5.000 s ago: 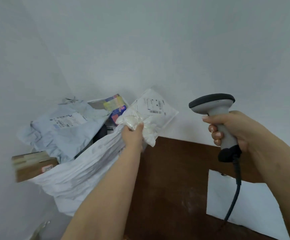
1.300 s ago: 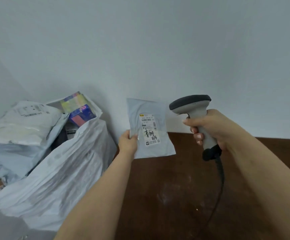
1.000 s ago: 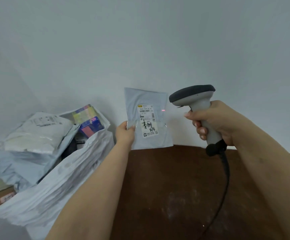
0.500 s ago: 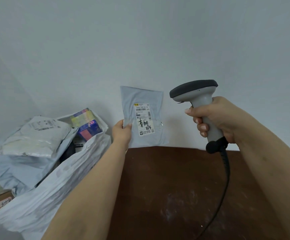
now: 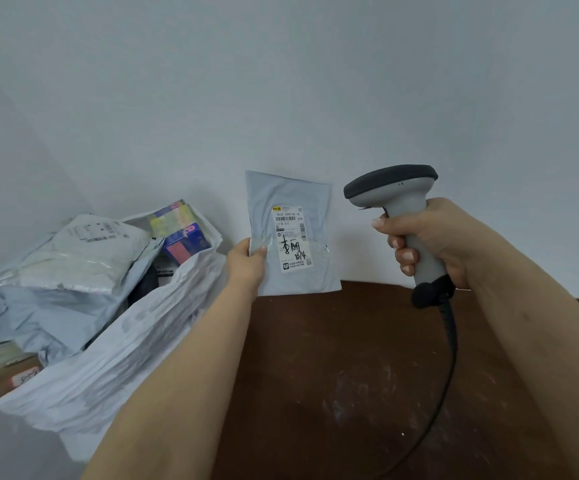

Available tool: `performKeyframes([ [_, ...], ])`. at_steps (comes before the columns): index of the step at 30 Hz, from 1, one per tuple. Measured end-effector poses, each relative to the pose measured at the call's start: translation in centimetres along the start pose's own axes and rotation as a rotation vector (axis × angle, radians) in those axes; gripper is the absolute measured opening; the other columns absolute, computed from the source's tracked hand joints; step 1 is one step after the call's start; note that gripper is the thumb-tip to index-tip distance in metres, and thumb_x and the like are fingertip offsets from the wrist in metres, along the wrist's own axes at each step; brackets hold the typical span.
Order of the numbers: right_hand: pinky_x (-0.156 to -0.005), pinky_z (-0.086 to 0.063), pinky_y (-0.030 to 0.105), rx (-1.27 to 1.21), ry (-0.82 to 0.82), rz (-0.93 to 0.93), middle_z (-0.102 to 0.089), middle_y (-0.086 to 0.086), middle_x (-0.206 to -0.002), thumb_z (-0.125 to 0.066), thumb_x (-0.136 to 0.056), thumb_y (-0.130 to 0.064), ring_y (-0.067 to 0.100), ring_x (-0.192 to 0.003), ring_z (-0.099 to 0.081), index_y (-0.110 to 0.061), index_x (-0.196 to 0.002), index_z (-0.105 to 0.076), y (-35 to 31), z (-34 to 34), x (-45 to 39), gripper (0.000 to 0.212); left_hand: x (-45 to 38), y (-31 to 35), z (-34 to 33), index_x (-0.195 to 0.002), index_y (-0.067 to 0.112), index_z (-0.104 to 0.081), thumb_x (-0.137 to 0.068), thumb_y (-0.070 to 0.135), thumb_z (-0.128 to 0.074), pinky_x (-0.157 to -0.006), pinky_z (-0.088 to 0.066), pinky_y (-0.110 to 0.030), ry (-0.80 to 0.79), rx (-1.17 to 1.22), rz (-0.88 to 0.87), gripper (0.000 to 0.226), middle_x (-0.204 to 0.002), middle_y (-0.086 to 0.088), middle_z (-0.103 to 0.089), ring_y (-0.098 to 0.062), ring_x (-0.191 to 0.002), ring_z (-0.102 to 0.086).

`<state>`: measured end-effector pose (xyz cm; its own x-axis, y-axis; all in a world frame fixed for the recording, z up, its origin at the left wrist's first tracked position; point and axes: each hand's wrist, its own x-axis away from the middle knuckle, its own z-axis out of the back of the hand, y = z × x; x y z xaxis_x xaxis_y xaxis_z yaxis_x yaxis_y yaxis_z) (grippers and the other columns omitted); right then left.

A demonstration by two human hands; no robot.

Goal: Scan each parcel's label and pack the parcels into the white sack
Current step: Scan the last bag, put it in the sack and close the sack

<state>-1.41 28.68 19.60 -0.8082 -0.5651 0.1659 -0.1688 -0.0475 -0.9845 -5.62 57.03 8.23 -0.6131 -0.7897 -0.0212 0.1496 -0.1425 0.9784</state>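
Left hand (image 5: 246, 263) pinches the lower left edge of a grey parcel (image 5: 293, 237), thumb on the front, and holds it upright in the air over the bench's (image 5: 350, 358) back edge, in front of the pale wall (image 5: 281, 81). The label (image 5: 291, 239) faces the camera; barcode rows at its top, handwritten black marks below them. Right hand (image 5: 423, 242) has its fingers wrapped round the grip of the scanner (image 5: 393, 202), index finger up by the trigger; dark head turned left toward the parcel, a clear gap between the two. Black cable (image 5: 449, 348) hangs from the grip's base and curves down across the brown bench top. White sack (image 5: 114, 358) slumps at the bench's left end, mouth open, with bagged parcels (image 5: 80, 258) and a colourful box (image 5: 180, 233) heaped in and above the opening. Brown carton (image 5: 0, 374) at far left, partly behind the sack. Against half a second ago: the parcel, the scanner and both grips are much as they were. The red dot seen on the parcel's right side a second ago does not show now. Five seconds back the left hand held a different white bag at the sack's mouth.
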Motion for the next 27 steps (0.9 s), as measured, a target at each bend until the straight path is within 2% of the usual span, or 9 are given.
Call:
performKeyframes([
  [3,-0.039,-0.038,0.023,-0.002,-0.017,-0.050,-0.047,0.002,-0.053,-0.067,-0.090,-0.009,0.011,-0.038,-0.038,-0.007,-0.086,-0.052,1.0,-0.3,-0.4,0.016,1.0,-1.0,0.7,-0.083,0.023,-0.064,-0.093,0.007,-0.057,-0.089,-0.054,-0.054,-0.022,-0.015,0.004,0.020,-0.099,-0.014,-0.070,-0.036,-0.098,-0.067],
  [8,-0.038,-0.039,0.023,-0.001,-0.045,-0.104,-0.048,0.003,-0.053,-0.068,-0.089,-0.009,0.011,-0.037,-0.038,-0.006,-0.088,-0.054,2.4,-1.2,-1.3,0.014,3.0,-1.3,2.3,-0.087,0.018,-0.063,-0.095,0.010,-0.055,-0.076,-0.055,-0.038,0.002,-0.064,-0.005,0.014,-0.091,-0.005,-0.068,-0.025,-0.088,-0.065],
  [14,-0.039,-0.039,0.023,-0.033,-0.097,-0.119,-0.047,0.004,-0.055,-0.068,-0.089,-0.009,0.011,-0.037,-0.038,-0.007,-0.086,-0.054,2.7,-3.3,-2.4,0.015,3.7,0.1,5.3,-0.088,0.022,-0.065,-0.094,0.010,-0.056,-0.084,-0.055,-0.043,0.087,-0.094,-0.033,0.016,-0.099,-0.007,-0.070,-0.028,-0.094,-0.067],
  [17,-0.041,-0.040,0.022,-0.048,-0.106,-0.101,-0.047,0.004,-0.056,-0.069,-0.089,-0.010,0.011,-0.038,-0.039,-0.007,-0.085,-0.056,2.9,-4.6,-2.8,0.014,3.7,0.8,7.4,-0.094,0.014,-0.068,-0.092,0.010,-0.058,-0.081,-0.054,-0.044,0.139,-0.101,-0.071,0.011,-0.097,-0.009,-0.071,-0.029,-0.091,-0.067],
  [19,-0.041,-0.040,0.023,-0.062,-0.109,-0.098,-0.047,0.004,-0.057,-0.069,-0.089,-0.010,0.012,-0.039,-0.039,-0.007,-0.083,-0.056,3.1,-5.7,-3.0,0.015,3.8,1.4,9.0,-0.089,0.014,-0.068,-0.091,0.010,-0.060,-0.075,-0.054,-0.041,0.175,-0.103,-0.097,0.009,-0.091,-0.007,-0.071,-0.026,-0.084,-0.065],
  [21,-0.041,-0.040,0.023,-0.079,-0.112,-0.102,-0.047,0.005,-0.058,-0.069,-0.089,-0.010,0.012,-0.040,-0.040,-0.007,-0.081,-0.055,3.3,-7.1,-3.3,0.017,4.0,2.4,10.9,-0.081,0.018,-0.066,-0.090,0.011,-0.062,-0.068,-0.050,-0.033,0.197,-0.101,-0.121,0.012,-0.083,-0.003,-0.068,-0.019,-0.077,-0.061],
  [23,-0.040,-0.040,0.024,-0.086,-0.115,-0.098,-0.047,0.005,-0.058,-0.070,-0.089,-0.010,0.012,-0.039,-0.040,-0.008,-0.080,-0.054,3.5,-9.1,-3.5,0.018,3.8,3.6,13.7,-0.077,0.020,-0.064,-0.085,0.018,-0.065,-0.067,-0.047,-0.033,0.233,-0.102,-0.161,0.008,-0.079,-0.003,-0.066,-0.018,-0.075,-0.058],
  [25,-0.040,-0.041,0.024,-0.083,-0.124,-0.082,-0.049,0.004,-0.058,-0.070,-0.089,-0.010,0.012,-0.039,-0.041,-0.008,-0.079,-0.054,3.5,-11.5,-3.6,0.018,3.3,5.2,17.6,-0.080,0.022,-0.064,-0.079,0.022,-0.066,-0.069,-0.050,-0.034,0.296,-0.074,-0.196,0.002,-0.083,-0.004,-0.067,-0.019,-0.076,-0.059],
  [27,-0.039,-0.041,0.024,-0.088,-0.130,-0.055,-0.049,0.004,-0.059,-0.069,-0.089,-0.011,0.012,-0.040,-0.042,-0.008,-0.081,-0.054,3.5,-14.4,-3.8,0.018,2.2,6.9,22.6,-0.090,0.022,-0.063,-0.084,0.017,-0.066,-0.078,-0.054,-0.036,0.397,-0.023,-0.229,0.009,-0.088,-0.001,-0.068,-0.020,-0.082,-0.064],
])
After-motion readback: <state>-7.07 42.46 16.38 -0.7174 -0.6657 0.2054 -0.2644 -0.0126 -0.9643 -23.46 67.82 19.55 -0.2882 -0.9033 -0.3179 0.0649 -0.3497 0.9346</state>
